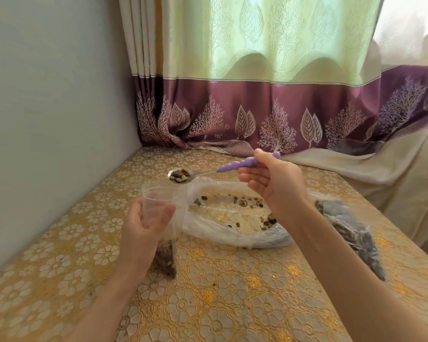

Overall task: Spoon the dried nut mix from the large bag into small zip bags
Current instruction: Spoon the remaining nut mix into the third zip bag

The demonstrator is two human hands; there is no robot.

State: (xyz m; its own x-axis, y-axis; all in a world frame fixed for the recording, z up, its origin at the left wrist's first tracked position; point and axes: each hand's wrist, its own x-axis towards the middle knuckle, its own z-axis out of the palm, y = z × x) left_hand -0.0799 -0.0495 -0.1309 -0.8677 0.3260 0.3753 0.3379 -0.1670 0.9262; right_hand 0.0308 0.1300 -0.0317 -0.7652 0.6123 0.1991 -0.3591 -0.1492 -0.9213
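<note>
Colours/patterns, table corner by the window

Tablecloth (232, 304): gold-yellow, repeating cream flower medallions. Curtain (269, 40): pale green top with tone-on-tone leaf and tree print, thin white stripe, then plum-purple hem band with cream leaves and coral-like branches. Wall (47, 107): plain pale grey. Spoon (223, 169): lilac beaded handle, silver bowl holding brown and greenish nuts. Small bag (162, 218): clear, dark brown mix at bottom. Large bag (235, 218): clear-whitish, scattered brown bits. Filled bags (351, 233) at right: clear, dark contents. Cloth (356, 174) under the curtain: plain cream.
</note>
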